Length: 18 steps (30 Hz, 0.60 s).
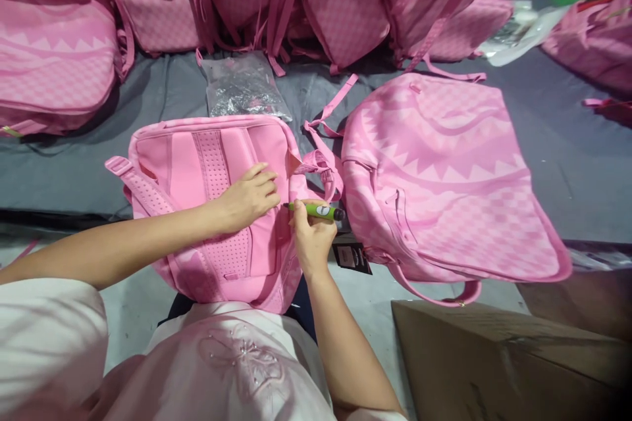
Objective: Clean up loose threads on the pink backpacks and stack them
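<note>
A pink backpack (182,164) leans toward me at the table's front edge, with its padded back panel and perforated straps facing up. My left hand (253,197) lies on that panel, palm down, with its fingers stretched out. In my right hand (313,237) is a green marker pen (320,211), gripped between thumb and fingers. The pen's dark tip points left at the side edge of the back panel; whether it touches the fabric I cannot tell. Just right of this hand lies a second pink backpack (444,171), its patterned front up and a black tag (351,256) hanging from it.
Several more pink backpacks (340,6) line the back of the grey-covered table (162,89). A clear plastic bag (247,85) of small dark items lies behind the near backpack. Another pink backpack (54,52) is at the far left. A cardboard box (469,355) stands on the floor at lower right.
</note>
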Available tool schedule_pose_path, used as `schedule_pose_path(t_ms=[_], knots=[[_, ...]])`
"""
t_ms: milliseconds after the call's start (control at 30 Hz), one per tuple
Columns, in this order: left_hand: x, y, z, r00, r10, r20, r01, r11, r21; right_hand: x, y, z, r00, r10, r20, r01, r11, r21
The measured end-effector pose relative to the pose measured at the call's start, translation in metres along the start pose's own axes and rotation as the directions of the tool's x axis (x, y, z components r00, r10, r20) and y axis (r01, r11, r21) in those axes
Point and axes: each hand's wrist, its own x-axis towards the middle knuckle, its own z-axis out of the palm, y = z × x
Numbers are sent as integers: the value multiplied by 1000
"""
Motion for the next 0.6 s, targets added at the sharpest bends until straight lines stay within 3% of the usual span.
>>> schedule_pose_path(t_ms=[300,433,600], knots=[[1,1,-4,999,-13,51,13,1000,10,-2,0,1,998,-59,8,59,997,-52],[1,3,-6,997,-13,82,12,1000,11,0,0,-1,999,-40,32,40,999,-1],[8,-14,-12,989,78,127,-81,996,22,5,-1,-5,999,-43,25,43,999,-18]])
